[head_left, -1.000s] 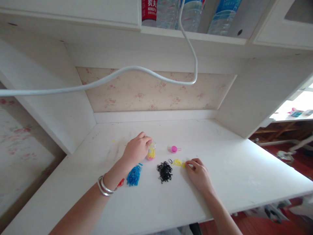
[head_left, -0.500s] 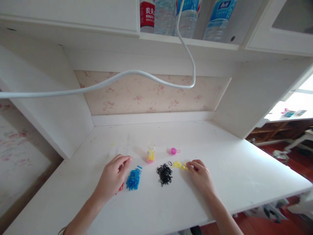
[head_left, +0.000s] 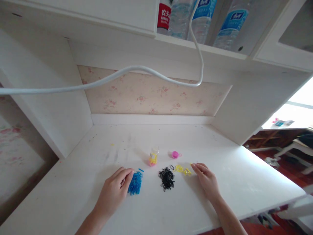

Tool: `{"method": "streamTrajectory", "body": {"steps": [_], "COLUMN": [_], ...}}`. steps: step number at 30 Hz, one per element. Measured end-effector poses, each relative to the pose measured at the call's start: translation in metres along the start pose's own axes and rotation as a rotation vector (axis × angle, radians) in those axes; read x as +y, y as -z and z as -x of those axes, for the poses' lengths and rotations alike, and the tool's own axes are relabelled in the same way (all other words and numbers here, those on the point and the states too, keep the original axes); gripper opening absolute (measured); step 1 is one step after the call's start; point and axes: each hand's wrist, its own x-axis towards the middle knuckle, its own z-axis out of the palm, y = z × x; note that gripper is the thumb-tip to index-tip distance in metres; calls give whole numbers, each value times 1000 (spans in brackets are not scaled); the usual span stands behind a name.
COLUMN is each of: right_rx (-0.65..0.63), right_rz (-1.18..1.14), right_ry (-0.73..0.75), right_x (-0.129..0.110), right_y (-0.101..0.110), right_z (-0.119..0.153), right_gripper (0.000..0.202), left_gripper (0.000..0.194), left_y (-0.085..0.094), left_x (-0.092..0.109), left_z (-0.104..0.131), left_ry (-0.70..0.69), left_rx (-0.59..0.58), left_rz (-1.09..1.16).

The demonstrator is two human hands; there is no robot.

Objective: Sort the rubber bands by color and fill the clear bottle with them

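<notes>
My left hand (head_left: 115, 186) is closed in a pinch at the left edge of a pile of blue rubber bands (head_left: 135, 184); whatever its fingertips hold is hidden. On the right, my right hand (head_left: 207, 181) pinches a small yellow rubber band (head_left: 191, 164) just above the table. Beside it lie loose yellow rubber bands (head_left: 179, 168). A heap of black rubber bands (head_left: 167, 179) sits between the hands, with one black band apart at its upper right. Behind stands a small clear jar (head_left: 154, 156) with yellow and pink bands inside.
A pink lid (head_left: 175, 155) with a loop lies right of the jar. The white table (head_left: 156, 212) ends at a back panel and side walls. A white cable (head_left: 137, 68) crosses the view above. Water bottles (head_left: 202, 19) stand on the overhead shelf.
My right hand has drawn slightly right from the loose yellow bands, with a yellow one at its fingertips. My left hand is lower, covering the red band seen before. The view has tilted.
</notes>
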Motion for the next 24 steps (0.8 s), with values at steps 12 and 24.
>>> {"method": "streamTrajectory", "body": {"steps": [12,24], "right_rx": [-162,-300], "right_rz": [-52,194], "right_ry": [228,544], "right_x": [-108,-146], "right_y": [-43,-97], "right_z": [-10,-26], "right_gripper": [34,24], "left_gripper": [29,31], "left_y": [-2,-4], "left_x": [6,7], "left_z": [2,3], "left_ry": [-69,1], "left_rx": [10,-59], "left_rz": [-126,-103]}}
